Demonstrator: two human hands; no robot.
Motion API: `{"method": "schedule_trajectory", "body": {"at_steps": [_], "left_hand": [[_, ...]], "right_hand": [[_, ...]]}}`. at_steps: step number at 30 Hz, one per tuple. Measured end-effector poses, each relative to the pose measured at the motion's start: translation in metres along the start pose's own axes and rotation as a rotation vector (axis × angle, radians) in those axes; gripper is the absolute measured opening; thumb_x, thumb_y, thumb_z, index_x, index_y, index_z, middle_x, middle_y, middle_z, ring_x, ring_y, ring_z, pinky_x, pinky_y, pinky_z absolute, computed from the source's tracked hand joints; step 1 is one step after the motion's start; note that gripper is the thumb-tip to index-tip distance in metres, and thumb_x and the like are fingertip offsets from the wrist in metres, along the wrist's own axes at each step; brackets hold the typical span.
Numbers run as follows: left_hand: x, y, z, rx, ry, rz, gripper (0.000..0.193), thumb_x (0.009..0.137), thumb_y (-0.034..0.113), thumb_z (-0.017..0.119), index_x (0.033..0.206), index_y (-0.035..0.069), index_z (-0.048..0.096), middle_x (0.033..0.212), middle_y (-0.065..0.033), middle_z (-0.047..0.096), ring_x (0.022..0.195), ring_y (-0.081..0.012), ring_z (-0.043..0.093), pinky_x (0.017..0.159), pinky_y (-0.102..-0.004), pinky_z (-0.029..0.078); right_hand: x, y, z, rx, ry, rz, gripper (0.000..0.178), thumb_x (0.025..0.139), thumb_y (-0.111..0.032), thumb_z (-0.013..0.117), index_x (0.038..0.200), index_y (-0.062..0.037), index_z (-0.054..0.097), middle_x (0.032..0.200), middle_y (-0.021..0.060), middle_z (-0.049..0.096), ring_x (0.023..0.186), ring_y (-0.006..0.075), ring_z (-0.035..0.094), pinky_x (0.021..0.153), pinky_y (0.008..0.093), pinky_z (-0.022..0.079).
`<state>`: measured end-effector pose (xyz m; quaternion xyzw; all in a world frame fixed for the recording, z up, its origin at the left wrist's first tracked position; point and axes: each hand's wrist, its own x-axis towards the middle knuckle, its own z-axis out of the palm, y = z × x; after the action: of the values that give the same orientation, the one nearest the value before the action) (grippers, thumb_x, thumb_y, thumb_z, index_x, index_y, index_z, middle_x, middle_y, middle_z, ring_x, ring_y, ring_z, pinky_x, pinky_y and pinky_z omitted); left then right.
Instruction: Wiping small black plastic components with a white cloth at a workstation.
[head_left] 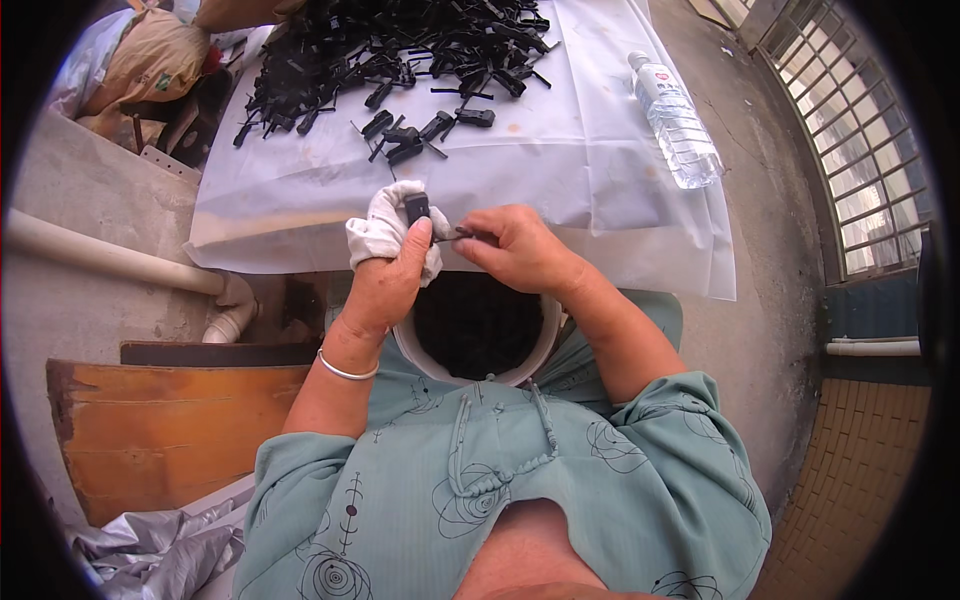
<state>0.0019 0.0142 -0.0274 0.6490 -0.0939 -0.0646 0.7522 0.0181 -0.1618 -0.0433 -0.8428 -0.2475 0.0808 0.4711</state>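
Note:
In front of my chest, at the table's near edge, my left hand (392,272) grips a small black plastic part (417,206). White cloth (374,238), either a rag or a partial glove, covers its fingers, while the thumb is bare. Close beside it, my right hand (522,246) is closed in a pinch on a thin dark piece (464,233) that reaches toward the black part. Whether this is a tool or a strip of the part, I cannot tell. Below both hands stands a round white bucket (548,345) with a dark interior.
A heap of black plastic parts (400,50) covers the far table, with several loose ones (405,140) nearer. A clear water bottle (675,125) lies at the right on the white sheet (600,190). Sacks (150,60), a pipe (110,250) and a wooden board (180,430) are left.

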Motion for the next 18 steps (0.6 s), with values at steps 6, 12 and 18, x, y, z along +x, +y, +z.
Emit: {"method": "schedule_trajectory", "body": {"at_steps": [6, 12, 18], "left_hand": [[-0.003, 0.01, -0.005, 0.123, -0.103, -0.081, 0.033, 0.089, 0.005, 0.042, 0.122, 0.002, 0.038, 0.086, -0.0023, 0.053, 0.058, -0.0038, 0.043, 0.05, -0.0174, 0.038], [-0.004, 0.017, 0.001, 0.172, -0.184, -0.037, 0.03, 0.086, 0.006, 0.042, 0.115, 0.001, 0.042, 0.085, -0.0024, 0.051, 0.062, -0.0038, 0.041, 0.054, -0.019, 0.038], [-0.001, 0.003, -0.002, 0.276, -0.105, 0.008, 0.024, 0.083, 0.006, 0.042, 0.106, 0.0, 0.049, 0.078, -0.0015, 0.051, 0.062, -0.0047, 0.042, 0.055, -0.0202, 0.039]], "right_hand": [[0.0, -0.001, 0.004, 0.282, 0.194, -0.13, 0.013, 0.077, -0.01, 0.067, 0.082, -0.002, 0.059, 0.059, -0.0013, 0.046, 0.055, 0.0053, 0.04, 0.051, 0.0218, 0.036], [0.004, -0.001, 0.01, 0.657, 0.056, 0.011, 0.016, 0.08, -0.016, 0.067, 0.079, -0.0044, 0.057, 0.063, -0.01, 0.041, 0.057, 0.0003, 0.033, 0.05, 0.018, 0.031], [0.002, -0.004, 0.008, 0.516, 0.07, 0.014, 0.018, 0.087, -0.018, 0.059, 0.078, -0.0034, 0.056, 0.066, -0.0064, 0.047, 0.06, 0.0033, 0.038, 0.053, 0.0208, 0.035]]}}
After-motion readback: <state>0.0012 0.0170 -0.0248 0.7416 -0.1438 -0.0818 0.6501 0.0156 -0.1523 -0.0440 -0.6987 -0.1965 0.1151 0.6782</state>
